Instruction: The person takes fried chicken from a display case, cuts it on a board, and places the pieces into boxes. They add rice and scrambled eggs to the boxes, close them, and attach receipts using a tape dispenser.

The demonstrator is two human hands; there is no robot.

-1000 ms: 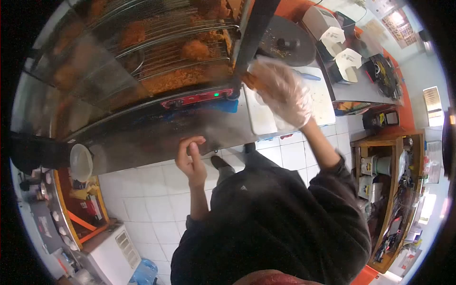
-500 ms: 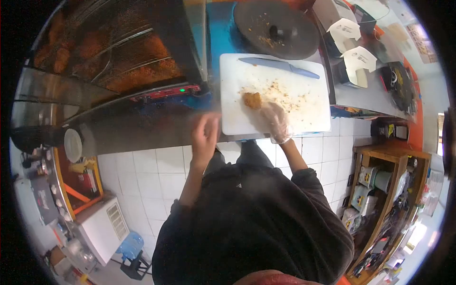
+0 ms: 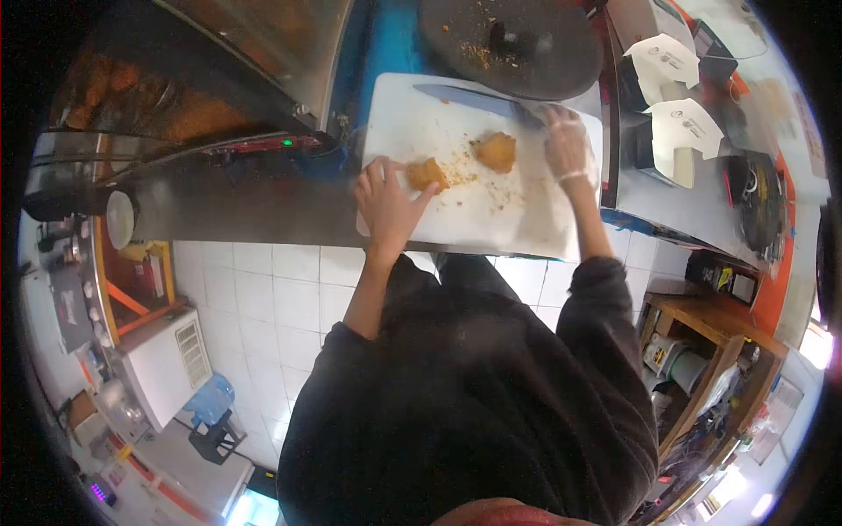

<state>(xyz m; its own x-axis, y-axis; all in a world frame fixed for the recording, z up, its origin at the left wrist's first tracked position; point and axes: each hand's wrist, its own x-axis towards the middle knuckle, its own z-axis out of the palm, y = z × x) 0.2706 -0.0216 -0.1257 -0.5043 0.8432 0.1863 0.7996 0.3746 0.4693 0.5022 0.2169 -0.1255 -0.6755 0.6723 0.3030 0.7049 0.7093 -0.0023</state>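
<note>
On the white cutting board (image 3: 491, 219) lie two golden-brown fried pieces and scattered crumbs. My left hand (image 3: 388, 203), bare, has its thumb and fingers around the left fried piece (image 3: 427, 175) at the board's left side. The other fried piece (image 3: 496, 152) rests nearer the middle, untouched. A knife with a blue-grey blade (image 3: 474, 98) lies along the board's far edge. My right hand (image 3: 568, 140), in a clear glove, is at the knife's right end, its fingers over the handle area; the grip is blurred.
A dark round pan-like dish (image 3: 513, 44) with crumbs stands beyond the board. Two open takeaway boxes (image 3: 662, 70) are on the right counter. A glass-fronted display case (image 3: 175, 96) with browned food stands at the left. Wooden shelves (image 3: 702, 368) are at the lower right.
My left hand has moved onto the board and taken hold of a fried piece. My right hand has moved up and right to the knife. Two fried pieces now show instead of one.
</note>
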